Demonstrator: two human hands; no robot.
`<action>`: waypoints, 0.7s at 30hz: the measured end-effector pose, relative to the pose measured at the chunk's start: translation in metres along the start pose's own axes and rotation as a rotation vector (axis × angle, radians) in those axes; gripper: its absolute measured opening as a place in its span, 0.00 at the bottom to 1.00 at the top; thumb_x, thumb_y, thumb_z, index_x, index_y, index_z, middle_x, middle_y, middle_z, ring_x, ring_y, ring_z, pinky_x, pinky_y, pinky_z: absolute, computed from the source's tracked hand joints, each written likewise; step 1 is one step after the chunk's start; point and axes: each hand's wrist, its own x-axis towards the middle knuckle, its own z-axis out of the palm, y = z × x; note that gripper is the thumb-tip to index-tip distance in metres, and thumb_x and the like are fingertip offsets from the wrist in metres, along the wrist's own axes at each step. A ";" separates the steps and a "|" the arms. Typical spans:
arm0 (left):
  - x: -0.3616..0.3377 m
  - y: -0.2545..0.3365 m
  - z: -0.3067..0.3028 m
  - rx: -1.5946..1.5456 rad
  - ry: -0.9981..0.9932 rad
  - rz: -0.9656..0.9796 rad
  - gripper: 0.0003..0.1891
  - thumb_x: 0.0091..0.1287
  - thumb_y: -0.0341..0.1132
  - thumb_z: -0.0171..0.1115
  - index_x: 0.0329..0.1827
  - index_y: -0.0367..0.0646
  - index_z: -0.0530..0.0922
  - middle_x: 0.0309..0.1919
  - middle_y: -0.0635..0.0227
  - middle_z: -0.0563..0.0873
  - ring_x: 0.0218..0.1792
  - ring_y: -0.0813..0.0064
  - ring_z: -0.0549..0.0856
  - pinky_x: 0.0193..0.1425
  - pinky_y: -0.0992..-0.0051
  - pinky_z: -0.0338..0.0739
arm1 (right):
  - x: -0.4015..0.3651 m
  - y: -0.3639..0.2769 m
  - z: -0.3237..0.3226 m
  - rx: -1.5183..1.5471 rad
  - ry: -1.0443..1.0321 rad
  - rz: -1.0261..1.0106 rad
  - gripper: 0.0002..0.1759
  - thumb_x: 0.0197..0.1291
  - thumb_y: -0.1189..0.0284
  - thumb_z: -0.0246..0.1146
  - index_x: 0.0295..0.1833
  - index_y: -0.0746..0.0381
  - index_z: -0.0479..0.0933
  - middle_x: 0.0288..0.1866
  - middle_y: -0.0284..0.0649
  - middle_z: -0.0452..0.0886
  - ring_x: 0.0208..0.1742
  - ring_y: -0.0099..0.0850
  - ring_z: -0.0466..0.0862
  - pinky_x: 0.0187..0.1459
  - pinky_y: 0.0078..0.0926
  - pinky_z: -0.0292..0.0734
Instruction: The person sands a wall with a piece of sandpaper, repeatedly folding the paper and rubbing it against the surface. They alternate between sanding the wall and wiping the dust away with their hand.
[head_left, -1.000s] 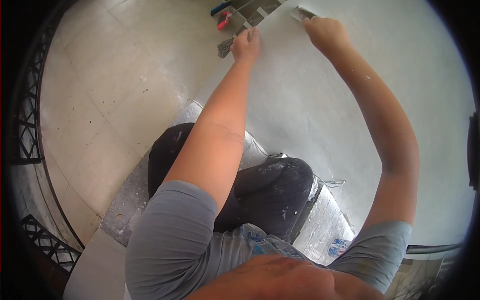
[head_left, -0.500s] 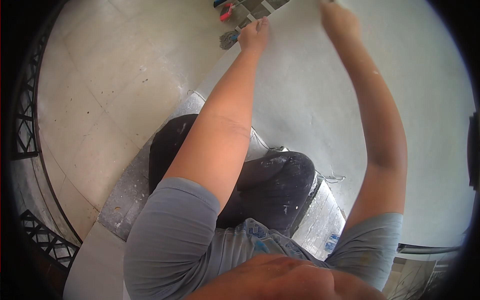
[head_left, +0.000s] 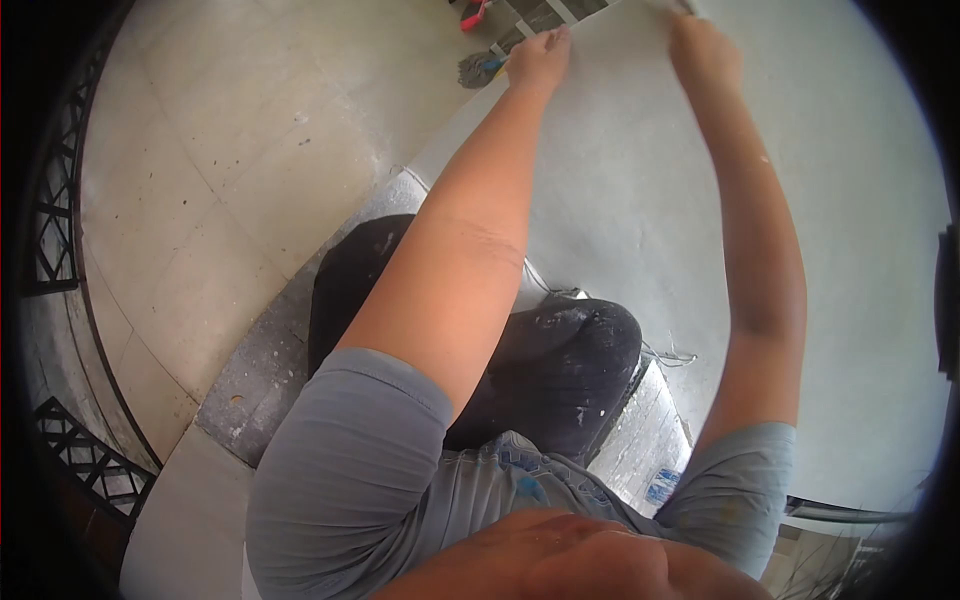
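Observation:
My left hand (head_left: 540, 58) is stretched far forward beside the edge of a smooth grey-white wall (head_left: 620, 180). Its fingers are curled in, and what they hold, if anything, is hidden. Further right, my right hand (head_left: 706, 52) is raised over the same wall with closed fingers. A thin, blurred thing (head_left: 684, 6) sticks out of it and is cut off by the top of the view, so its kind does not show.
My dark, paint-spotted trousers (head_left: 560, 375) rest on a speckled grey board (head_left: 250, 390). Thin wires (head_left: 668, 357) stick out by the knee. Beyond lie a mop-like grey head (head_left: 478, 70), a red object (head_left: 472, 14) and beige floor tiles (head_left: 230, 130). Black lattice metalwork (head_left: 90, 460) stands left.
Both hands have shifted slightly right in the view, the right one also a little lower. The floor and the things at the top have shifted right too, as the camera turned.

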 end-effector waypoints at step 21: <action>-0.004 0.000 -0.007 -0.042 -0.016 -0.104 0.34 0.77 0.65 0.41 0.61 0.48 0.84 0.58 0.50 0.87 0.64 0.47 0.82 0.68 0.58 0.74 | -0.031 -0.034 0.049 -0.165 -0.083 -0.181 0.13 0.72 0.71 0.52 0.49 0.59 0.83 0.43 0.48 0.89 0.45 0.50 0.90 0.44 0.49 0.86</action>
